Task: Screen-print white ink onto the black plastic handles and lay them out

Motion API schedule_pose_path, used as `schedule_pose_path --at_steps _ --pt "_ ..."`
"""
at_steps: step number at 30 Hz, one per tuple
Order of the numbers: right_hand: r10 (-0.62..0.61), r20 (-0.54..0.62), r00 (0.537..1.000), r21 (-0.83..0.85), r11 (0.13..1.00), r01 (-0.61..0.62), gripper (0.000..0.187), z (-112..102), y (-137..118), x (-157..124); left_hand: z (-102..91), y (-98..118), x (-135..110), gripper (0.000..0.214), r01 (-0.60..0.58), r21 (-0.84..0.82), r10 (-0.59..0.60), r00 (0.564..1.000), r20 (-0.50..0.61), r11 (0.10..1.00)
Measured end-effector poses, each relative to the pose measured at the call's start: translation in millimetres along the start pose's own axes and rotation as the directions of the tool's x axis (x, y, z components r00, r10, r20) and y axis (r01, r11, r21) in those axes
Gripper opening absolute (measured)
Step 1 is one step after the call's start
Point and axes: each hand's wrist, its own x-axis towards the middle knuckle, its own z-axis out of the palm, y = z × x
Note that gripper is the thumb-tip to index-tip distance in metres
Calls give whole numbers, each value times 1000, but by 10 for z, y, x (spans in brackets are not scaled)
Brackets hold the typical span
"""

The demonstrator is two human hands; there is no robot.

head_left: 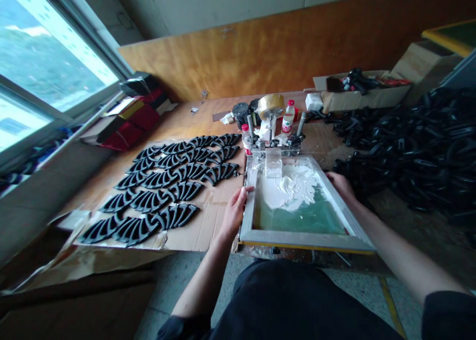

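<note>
Grey frame (297, 237), hands (235, 210) (340, 186) at opposite edges, bare cardboard (211, 208) strip leftward

No word, brand or number can be read. Toward the back edge of the desk (182, 119), a red-capped clear bottle (288, 116) carries a red-and-white label (286, 127), its print too small to make out. A second red-capped bottle (245, 128), a little nearer the desk's front edge, bears a label (247, 145) with red on it, equally illegible. One black piece in the heap on the right shows a small pale mark (401, 143), too blurred to tell whether it is lettering.
</note>
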Motion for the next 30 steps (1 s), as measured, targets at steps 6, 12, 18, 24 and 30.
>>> schedule_pose_path --at_steps 6,12,18,24,30 --pt "-518 111 848 -119 840 529 56 427 -816 249 85 -829 144 68 125 153 -131 991 31 980" --pt "-436 549 713 -306 689 657 7 822 -1145 -1 140 -1070 232 58 116 254 -118 993 -7 960" --pt "-635 698 330 -29 436 900 18 514 -785 -398 132 -1166 244 54 120 233 -119 993 -15 965" --pt "-619 708 340 30 508 861 19 412 -849 -382 121 -1153 233 53 122 229 -120 993 -24 966" --pt "-715 556 424 -28 494 869 30 570 -640 -645 111 -1002 191 58 144 185 -143 990 -19 972"
